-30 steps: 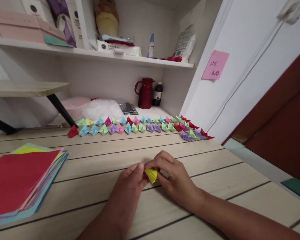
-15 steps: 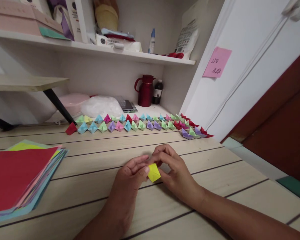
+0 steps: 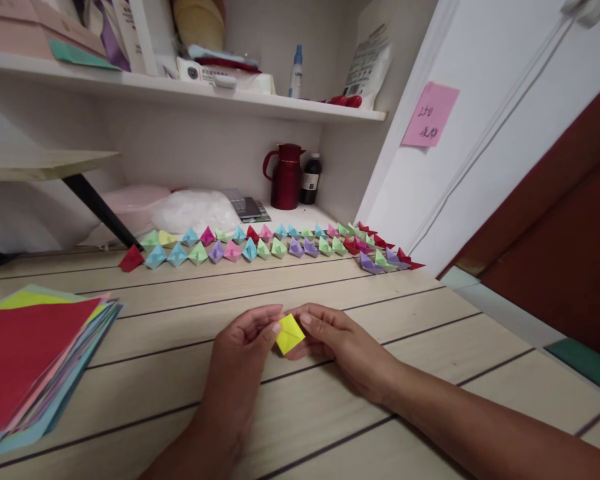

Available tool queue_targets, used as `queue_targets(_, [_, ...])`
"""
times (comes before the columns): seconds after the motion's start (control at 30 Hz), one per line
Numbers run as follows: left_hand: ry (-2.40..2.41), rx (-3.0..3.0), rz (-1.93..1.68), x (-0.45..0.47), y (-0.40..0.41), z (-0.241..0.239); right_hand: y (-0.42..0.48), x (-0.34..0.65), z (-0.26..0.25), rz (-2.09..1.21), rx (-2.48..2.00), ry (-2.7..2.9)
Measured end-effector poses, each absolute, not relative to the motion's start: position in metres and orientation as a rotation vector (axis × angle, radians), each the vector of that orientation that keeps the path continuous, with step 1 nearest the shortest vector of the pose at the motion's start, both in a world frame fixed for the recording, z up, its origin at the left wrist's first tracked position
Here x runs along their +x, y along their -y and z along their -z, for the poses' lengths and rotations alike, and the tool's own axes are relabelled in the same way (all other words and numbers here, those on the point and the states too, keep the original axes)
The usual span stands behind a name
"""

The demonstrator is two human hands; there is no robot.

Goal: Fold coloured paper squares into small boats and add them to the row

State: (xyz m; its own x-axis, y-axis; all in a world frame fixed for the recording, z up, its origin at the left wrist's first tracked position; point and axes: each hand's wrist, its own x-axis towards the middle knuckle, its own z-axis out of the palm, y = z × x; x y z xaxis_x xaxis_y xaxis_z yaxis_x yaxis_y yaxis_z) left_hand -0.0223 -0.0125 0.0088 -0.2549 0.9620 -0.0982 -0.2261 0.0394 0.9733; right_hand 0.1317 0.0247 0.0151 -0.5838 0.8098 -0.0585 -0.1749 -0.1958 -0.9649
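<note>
Between my hands is a small square of yellow folded paper (image 3: 290, 335), turned so that a corner points up and creases show on its face. My left hand (image 3: 243, 350) pinches its left corner, thumb in front and fingers behind. At the right corner, my right hand (image 3: 347, 343) has its thumb by the edge and its fingers curled behind the paper, partly hidden. Both hands are just above the wooden-slat table (image 3: 180, 373). Beyond them stand rows of small folded paper boats (image 3: 295, 248) in many colours.
A stack of coloured paper sheets (image 3: 35, 360), red on top, lies at the left. Behind the boats are a clear plastic bag (image 3: 195, 212), a dark red jug (image 3: 286, 177) and a dark bottle (image 3: 311, 180). A small raised stand (image 3: 45, 163) is at back left.
The yellow paper has turned and shifted slightly left with my hands. My right thumb and fingers have moved from behind its top to its right corner. The view has shifted a little.
</note>
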Motion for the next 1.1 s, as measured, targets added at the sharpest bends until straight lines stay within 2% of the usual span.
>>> queue_targets(0.43, [-1.398, 1.053, -1.387, -0.023, 0.011, -0.0096, -0.0278, 0.1363, -0.0192, -1.769, -1.13, 1.501])
queue_targets(0.7, [-1.397, 1.001, -1.442, -0.0228, 0.014, -0.0154, -0.0304, 0.14, -0.0228, -1.814, -0.97, 1.527])
queue_targets(1.1, [-1.431, 0.986, -1.435, -0.0201, 0.0188, -0.0136, -0.0315, 0.1415, -0.0165, -1.828, -1.037, 1.65])
